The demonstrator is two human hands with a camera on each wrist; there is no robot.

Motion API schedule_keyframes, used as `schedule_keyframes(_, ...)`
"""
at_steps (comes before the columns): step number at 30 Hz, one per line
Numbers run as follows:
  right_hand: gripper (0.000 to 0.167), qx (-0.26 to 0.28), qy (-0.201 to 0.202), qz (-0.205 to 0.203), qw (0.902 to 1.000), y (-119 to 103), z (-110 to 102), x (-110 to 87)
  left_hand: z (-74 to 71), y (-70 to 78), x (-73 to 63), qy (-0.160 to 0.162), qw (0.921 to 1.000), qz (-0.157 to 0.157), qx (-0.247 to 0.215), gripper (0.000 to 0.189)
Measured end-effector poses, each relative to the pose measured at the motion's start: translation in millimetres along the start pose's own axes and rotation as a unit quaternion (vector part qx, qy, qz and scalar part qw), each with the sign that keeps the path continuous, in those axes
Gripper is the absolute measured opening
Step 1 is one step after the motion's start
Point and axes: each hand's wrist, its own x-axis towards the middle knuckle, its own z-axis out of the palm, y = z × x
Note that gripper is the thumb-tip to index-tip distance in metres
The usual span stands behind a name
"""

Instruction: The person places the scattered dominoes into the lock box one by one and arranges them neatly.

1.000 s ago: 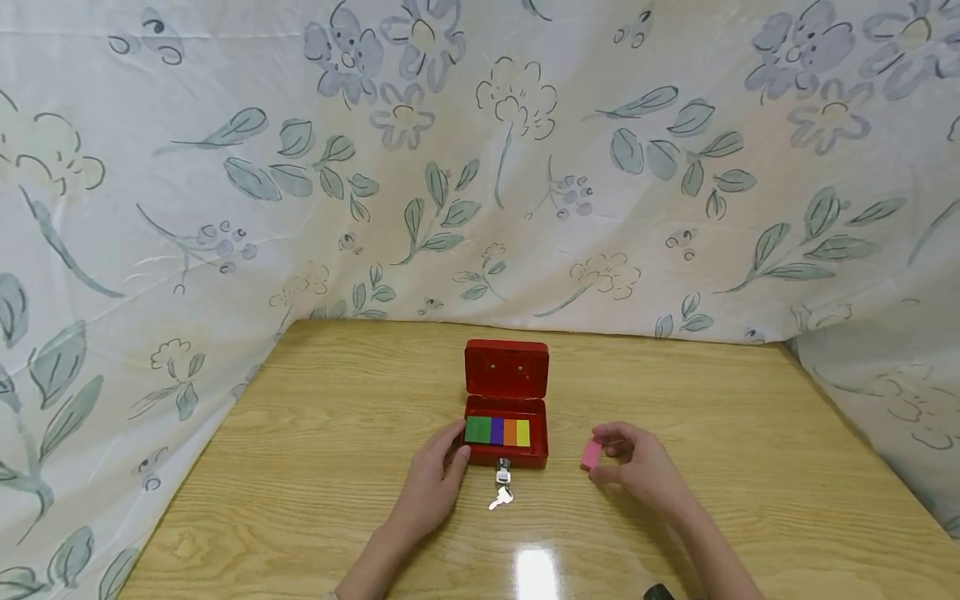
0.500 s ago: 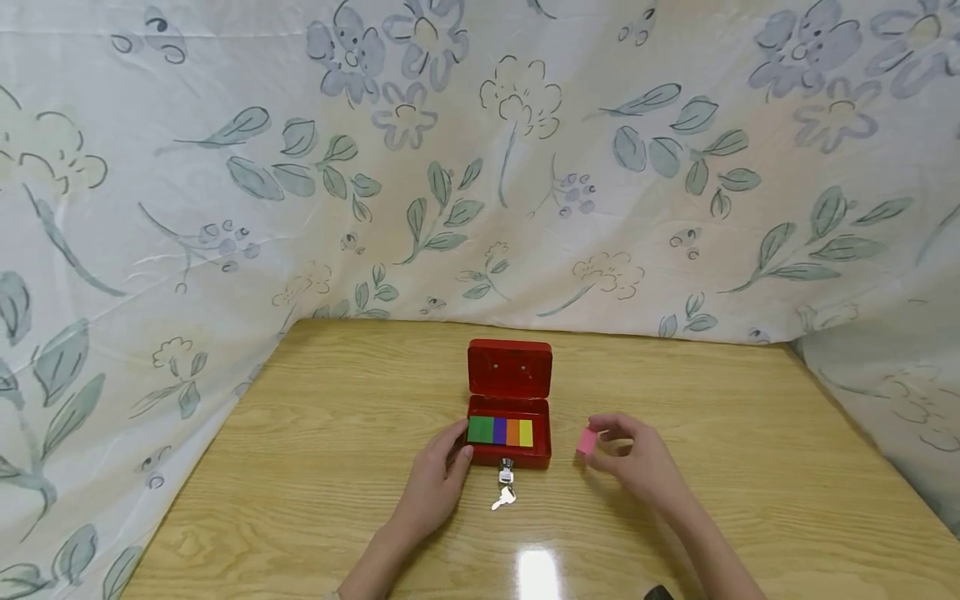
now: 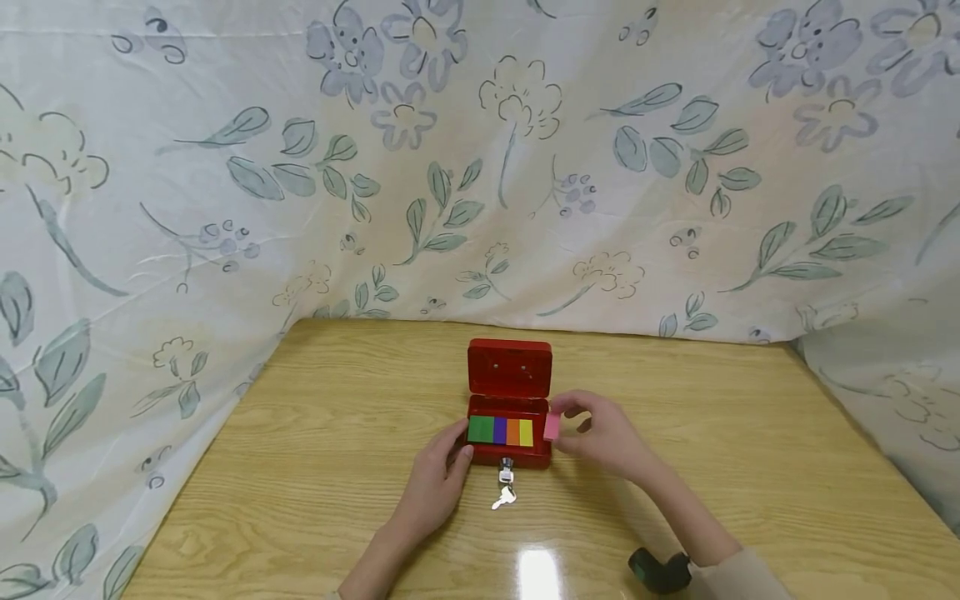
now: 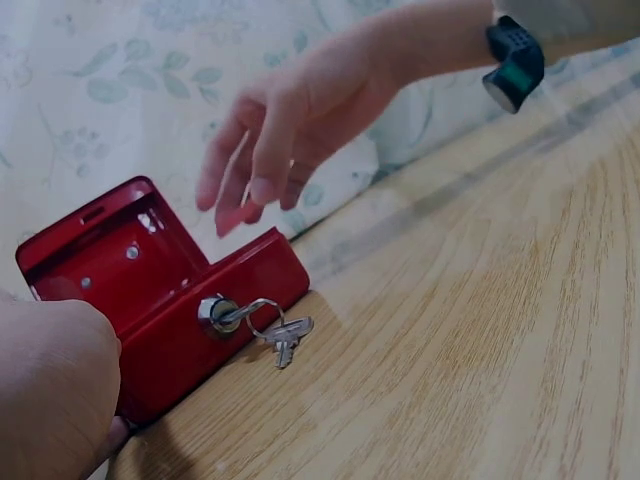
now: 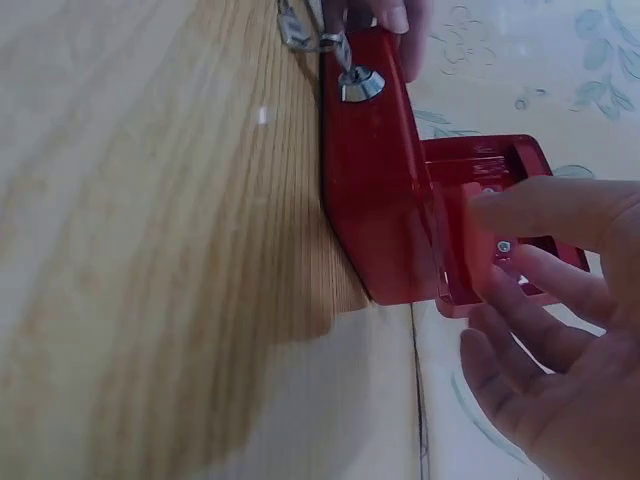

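A small red metal cash box stands on the table with its lid raised. Inside it, a row of coloured blocks runs from green through purple and orange to yellow. My left hand holds the box's left side, thumb near the front corner. Thumb and fingertips of my right hand pinch a pink block over the box's right rim. In the right wrist view the pink block looks blurred, in front of the lid.
A key hangs on a ring from the lock at the box's front. A dark band with a device sits on the right wrist. Floral cloth hangs behind the wooden table.
My right hand has carried the pink block leftward from beside the box to above its right edge. The left hand keeps its place at the box.
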Motion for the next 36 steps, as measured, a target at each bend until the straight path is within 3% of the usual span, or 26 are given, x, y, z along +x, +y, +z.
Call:
schedule_keyframes(8, 0.042, -0.041, -0.05, -0.004, 0.9979, -7.4, 5.4, 12.7, -0.6, -0.6, -0.8, 0.001, 0.9999, -0.004, 0.012, 0.044)
schedule_keyframes(15, 0.043, -0.058, -0.068, 0.026, 0.9957, -18.8, 11.4, 20.4, 0.1, -0.9, -0.6, 0.002, 1.0, -0.002, 0.009, 0.043)
schedule_keyframes(25, 0.042, -0.087, -0.061, 0.055, 0.9928, -19.8, 22.6, 27.1, 0.9, -0.5, -1.1, 0.007, 0.9998, -0.003, 0.017, 0.043)
schedule_keyframes(36, 0.041, -0.145, -0.057, 0.045, 0.9867, -16.9, 29.2, 33.0, 2.2, -0.8, 0.3, 0.007, 0.9999, -0.006, 0.013, 0.043)
